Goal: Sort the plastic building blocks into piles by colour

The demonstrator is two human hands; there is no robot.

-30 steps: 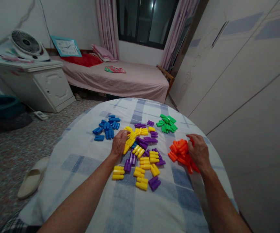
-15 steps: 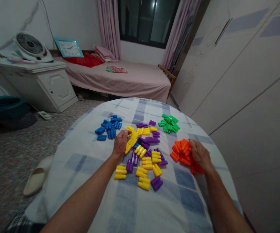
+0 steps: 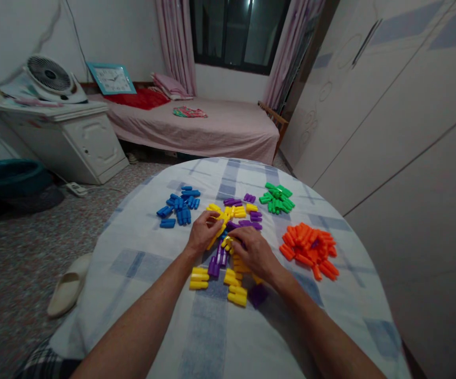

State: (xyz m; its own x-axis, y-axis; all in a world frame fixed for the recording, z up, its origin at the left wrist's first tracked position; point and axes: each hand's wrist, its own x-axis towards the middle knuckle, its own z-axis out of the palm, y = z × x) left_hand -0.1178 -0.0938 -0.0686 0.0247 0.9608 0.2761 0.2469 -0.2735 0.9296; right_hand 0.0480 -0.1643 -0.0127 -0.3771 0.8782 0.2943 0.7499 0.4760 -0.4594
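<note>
Small ribbed plastic pieces lie on a round table. My left hand (image 3: 204, 232) is curled with thumb and fingers about the yellow pieces (image 3: 225, 217) left of centre. Close beside it, my right hand (image 3: 255, 251) bends over the middle of the mixed pile, its fingertips closed on a yellow piece (image 3: 227, 242). That hand and its forearm hide part of the yellow and purple pieces below. Purple pieces (image 3: 221, 256) lie just under my fingers, with a bit of blue among them. Nearer me are more yellow pieces (image 3: 237, 296).
Blue pieces (image 3: 182, 202) are heaped at the left, green pieces (image 3: 277, 198) at the back right and orange pieces (image 3: 309, 245) at the right. A checked cloth (image 3: 133, 316) covers the table. Beyond stand a bed (image 3: 228, 131), a cabinet (image 3: 93, 142) and a wardrobe (image 3: 402, 131).
My right hand has left the orange heap and moved left to the yellow and purple pieces. My left hand stays at the yellow pieces, its fingers slightly shifted.
</note>
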